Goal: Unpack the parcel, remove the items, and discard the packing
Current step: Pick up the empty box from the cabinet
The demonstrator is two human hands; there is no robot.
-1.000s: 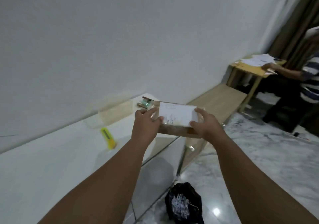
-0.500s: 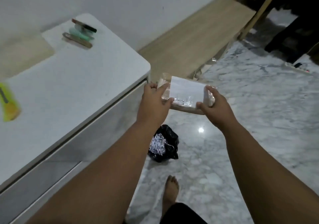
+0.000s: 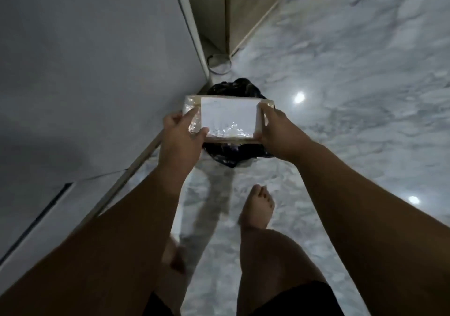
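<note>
I hold a small flat cardboard parcel (image 3: 227,118) wrapped in clear tape, with a white label on top. My left hand (image 3: 181,135) grips its left end and my right hand (image 3: 277,130) grips its right end. The parcel hangs level, directly above a black plastic bag (image 3: 233,158) that sits on the marble floor. The parcel hides most of the bag; only its far and near edges show.
A white cabinet side (image 3: 97,84) rises at the left. A wooden panel (image 3: 219,11) stands at the top centre, with a coiled cable (image 3: 219,63) at its foot. My bare feet (image 3: 258,208) stand on the marble floor (image 3: 353,84) just behind the bag.
My view has tipped steeply downward and the table top is out of sight. Both hands have carried the parcel over the black bag.
</note>
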